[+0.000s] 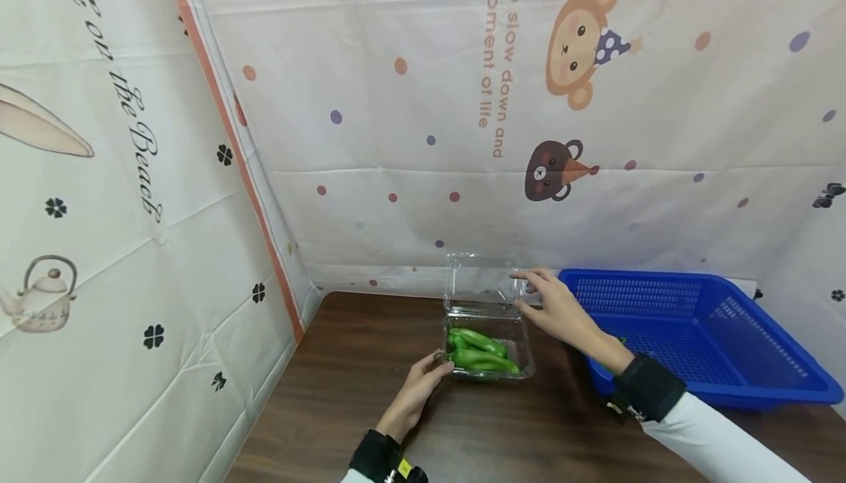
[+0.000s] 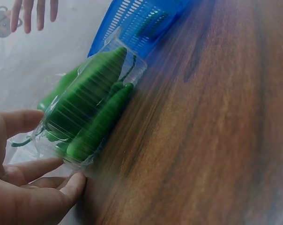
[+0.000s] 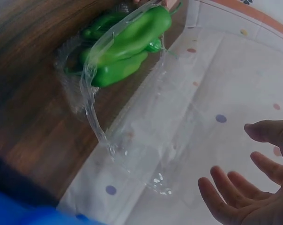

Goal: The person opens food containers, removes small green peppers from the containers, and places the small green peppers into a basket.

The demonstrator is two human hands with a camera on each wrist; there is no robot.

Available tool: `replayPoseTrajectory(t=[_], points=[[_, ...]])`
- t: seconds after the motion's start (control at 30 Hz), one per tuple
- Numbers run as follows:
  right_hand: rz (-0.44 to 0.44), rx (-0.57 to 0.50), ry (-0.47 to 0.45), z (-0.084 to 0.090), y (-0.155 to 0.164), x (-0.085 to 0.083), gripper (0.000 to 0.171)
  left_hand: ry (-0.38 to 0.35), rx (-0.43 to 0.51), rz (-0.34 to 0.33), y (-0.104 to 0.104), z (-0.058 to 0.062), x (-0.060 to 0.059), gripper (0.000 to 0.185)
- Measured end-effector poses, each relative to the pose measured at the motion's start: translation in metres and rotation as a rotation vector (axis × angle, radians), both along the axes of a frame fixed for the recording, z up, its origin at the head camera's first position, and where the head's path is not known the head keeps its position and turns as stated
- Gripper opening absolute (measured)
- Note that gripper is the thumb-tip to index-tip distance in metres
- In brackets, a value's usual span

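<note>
A clear plastic clamshell box (image 1: 522, 336) stands on the table with its lid (image 1: 482, 277) raised at the back. Inside lie several long green peppers (image 1: 479, 360), also seen through the plastic wall in the left wrist view. My left hand (image 1: 415, 393) grips the box at its near left corner, thumb and fingers on the plastic. Beside the lid's right edge is my right hand (image 1: 558, 310), fingers spread and loosely bent. In the right wrist view a gap shows between that hand (image 3: 254, 187) and the lid (image 3: 151, 154).
A large blue plastic basket (image 1: 700, 343) with slotted walls stands to the right of the box. Something green shows at its left side, mostly hidden by my right arm. Printed white cloth (image 1: 370, 145) hangs behind and left of the brown wooden table (image 1: 317, 395).
</note>
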State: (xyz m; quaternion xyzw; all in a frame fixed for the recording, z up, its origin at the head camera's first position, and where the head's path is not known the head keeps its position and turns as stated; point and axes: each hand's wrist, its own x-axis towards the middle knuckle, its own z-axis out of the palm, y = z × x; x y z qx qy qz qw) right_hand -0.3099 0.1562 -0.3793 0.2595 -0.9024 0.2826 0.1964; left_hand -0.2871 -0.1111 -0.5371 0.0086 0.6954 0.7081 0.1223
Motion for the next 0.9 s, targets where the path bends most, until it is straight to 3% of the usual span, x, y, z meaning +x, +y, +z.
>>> replayPoseTrajectory(t=[0.23, 0.47, 0.9], points=[[0.051, -0.054, -0.086, -0.014, -0.001, -0.006, 0.044, -0.005, -0.004, -0.021, 0.002, 0.001, 0.000, 0.071], [0.051, -0.087, -0.088, -0.028, -0.003, -0.009, 0.036, -0.005, -0.005, -0.005, 0.004, -0.002, 0.000, 0.070], [0.065, -0.089, -0.180, -0.059, -0.016, -0.016, 0.027, -0.005, -0.011, -0.006, 0.000, 0.001, 0.000, 0.070]])
